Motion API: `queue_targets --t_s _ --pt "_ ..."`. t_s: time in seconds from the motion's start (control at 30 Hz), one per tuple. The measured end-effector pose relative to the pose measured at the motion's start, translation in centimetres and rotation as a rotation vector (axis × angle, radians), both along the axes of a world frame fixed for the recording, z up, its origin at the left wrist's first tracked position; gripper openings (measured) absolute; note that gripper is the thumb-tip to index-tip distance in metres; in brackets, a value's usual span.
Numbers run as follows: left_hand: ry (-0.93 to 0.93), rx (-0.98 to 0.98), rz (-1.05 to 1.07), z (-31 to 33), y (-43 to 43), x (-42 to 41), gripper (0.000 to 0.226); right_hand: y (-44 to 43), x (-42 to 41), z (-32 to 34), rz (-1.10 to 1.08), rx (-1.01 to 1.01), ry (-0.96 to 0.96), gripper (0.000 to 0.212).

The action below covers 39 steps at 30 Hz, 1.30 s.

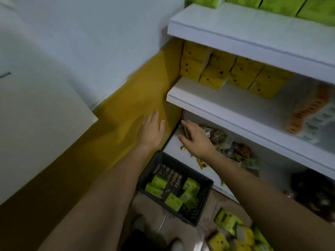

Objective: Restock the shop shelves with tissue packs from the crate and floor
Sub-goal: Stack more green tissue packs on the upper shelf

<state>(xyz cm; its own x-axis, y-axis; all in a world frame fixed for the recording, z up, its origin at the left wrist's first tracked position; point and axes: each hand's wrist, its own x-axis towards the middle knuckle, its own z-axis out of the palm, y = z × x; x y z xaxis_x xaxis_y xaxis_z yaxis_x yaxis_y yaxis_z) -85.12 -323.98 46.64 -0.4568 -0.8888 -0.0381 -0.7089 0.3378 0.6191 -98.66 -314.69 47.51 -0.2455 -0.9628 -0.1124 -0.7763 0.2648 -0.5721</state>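
Observation:
A dark plastic crate (pixel 204 180) stands on the floor below me with several green tissue packs (pixel 173 201) inside. More green and yellow packs (pixel 233 230) lie loose on the floor at the lower right. Yellow tissue packs (pixel 217 73) stand in a row on the middle white shelf (pixel 208 104), and green packs (pixel 282 4) fill the top shelf. My left hand (pixel 152 129) is stretched out with straight fingers, empty, in front of the yellow wall. My right hand (pixel 195 138) reaches with spread fingers over the left end of the bottom shelf, holding nothing.
Small snack packets (pixel 230 147) lie along the bottom shelf. Orange and white packs (pixel 308 116) lean at the right of the middle shelf. A yellow and pale wall (pixel 126 98) closes the left side. Dark goods (pixel 311 189) sit at the lower right.

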Motion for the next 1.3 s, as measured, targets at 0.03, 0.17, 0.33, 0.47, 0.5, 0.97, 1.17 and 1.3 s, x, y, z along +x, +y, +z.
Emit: queue_targets --t_s 0.03,0.17,0.33,0.47,0.5,0.97,1.17,1.3 --pt "-0.010 0.042 -0.002 -2.1 1.0 0.5 0.051 0.9 0.3 -2.2 -0.013 0.039 -0.034 0.057" --pt "-0.111 0.201 -0.013 -11.4 4.0 2.7 0.049 3.9 1.6 -11.3 -0.064 0.186 -0.171 0.055" --pt "-0.246 0.399 -0.051 -24.8 5.4 4.7 0.049 6.9 3.5 -24.4 -0.171 0.309 -0.301 0.050" --pt "-0.312 0.497 -0.126 -36.7 4.1 4.2 0.050 7.2 4.2 -36.5 -0.211 0.395 -0.358 0.042" --pt "-0.305 0.520 -0.145 -39.8 3.7 3.9 0.050 6.9 4.2 -40.1 -0.209 0.413 -0.364 0.045" --pt "-0.519 0.578 -0.218 -70.8 -3.9 1.1 0.054 -1.3 5.5 -72.1 -0.500 0.503 -0.673 0.069" --pt "-0.336 0.727 -0.113 -74.6 -5.0 1.4 0.052 -3.1 5.9 -74.5 -0.661 0.470 -0.976 0.063" --pt "-0.213 0.619 0.026 -71.5 -4.5 1.5 0.039 -2.9 6.3 -71.7 -0.773 0.371 -0.977 0.051"
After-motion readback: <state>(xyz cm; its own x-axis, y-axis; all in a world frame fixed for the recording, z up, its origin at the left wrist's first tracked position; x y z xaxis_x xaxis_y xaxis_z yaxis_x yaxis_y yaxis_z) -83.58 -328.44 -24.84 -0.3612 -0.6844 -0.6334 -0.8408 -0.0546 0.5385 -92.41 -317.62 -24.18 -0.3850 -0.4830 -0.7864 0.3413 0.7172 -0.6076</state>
